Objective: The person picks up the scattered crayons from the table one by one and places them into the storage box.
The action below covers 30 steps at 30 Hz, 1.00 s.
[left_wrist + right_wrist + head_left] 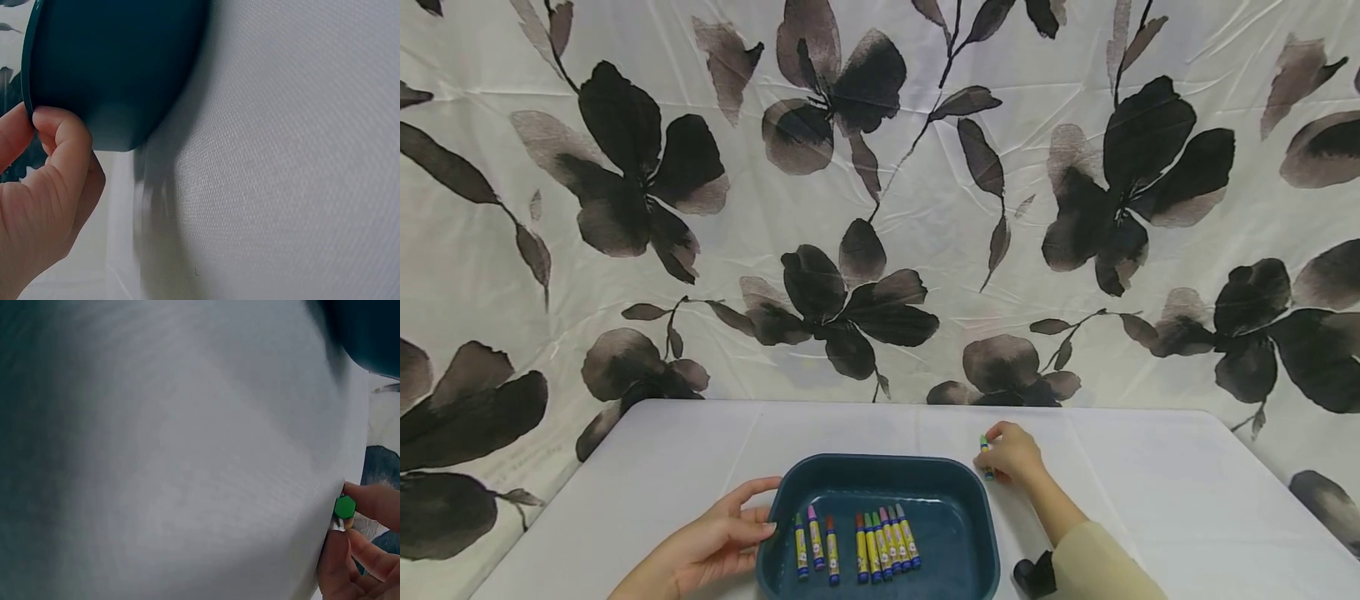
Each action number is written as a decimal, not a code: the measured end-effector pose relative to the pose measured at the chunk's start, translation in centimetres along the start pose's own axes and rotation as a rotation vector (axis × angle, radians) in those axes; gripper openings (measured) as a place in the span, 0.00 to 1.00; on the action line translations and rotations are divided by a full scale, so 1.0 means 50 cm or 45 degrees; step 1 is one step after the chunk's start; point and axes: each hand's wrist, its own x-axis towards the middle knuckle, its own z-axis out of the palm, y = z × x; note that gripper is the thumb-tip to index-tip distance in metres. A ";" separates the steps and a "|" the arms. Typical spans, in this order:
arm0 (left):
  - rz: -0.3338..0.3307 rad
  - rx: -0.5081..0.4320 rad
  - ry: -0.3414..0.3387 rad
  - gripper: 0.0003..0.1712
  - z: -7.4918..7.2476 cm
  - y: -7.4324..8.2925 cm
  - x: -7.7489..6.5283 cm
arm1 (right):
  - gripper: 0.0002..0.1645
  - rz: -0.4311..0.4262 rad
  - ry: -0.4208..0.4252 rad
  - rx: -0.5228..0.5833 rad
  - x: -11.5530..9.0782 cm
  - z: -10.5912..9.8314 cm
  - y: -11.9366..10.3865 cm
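A dark teal plastic tray stands at the front of the table. My left hand grips its left wall; in the left wrist view, thumb and curled forefinger pinch the rim of the tray. Inside lie several crayons with yellow and blue wrappers: a green, a pink and a red crayon at the left, a closer row in the middle. Beyond the tray's back right corner, my right hand pinches a green crayon. Its green hexagonal end shows between the fingers in the right wrist view, close to the tabletop.
A white cloth covers the table. Behind it hangs a white curtain with dark flower prints. Beside the right sleeve is a small black object, partly hidden by the arm.
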 end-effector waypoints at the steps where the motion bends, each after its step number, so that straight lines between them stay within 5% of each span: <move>1: -0.002 0.005 0.000 0.30 0.000 0.000 0.000 | 0.22 -0.002 0.004 -0.016 -0.001 0.000 0.000; 10: 0.005 0.033 0.007 0.31 0.002 0.004 -0.001 | 0.17 0.028 -0.081 0.034 0.001 -0.005 -0.008; 20: 0.001 0.026 0.013 0.31 0.006 0.010 -0.001 | 0.20 0.130 -0.379 0.529 0.036 -0.017 0.029; 30: -0.001 0.028 0.035 0.32 0.008 0.004 -0.003 | 0.22 0.169 -0.541 0.831 -0.009 -0.054 0.016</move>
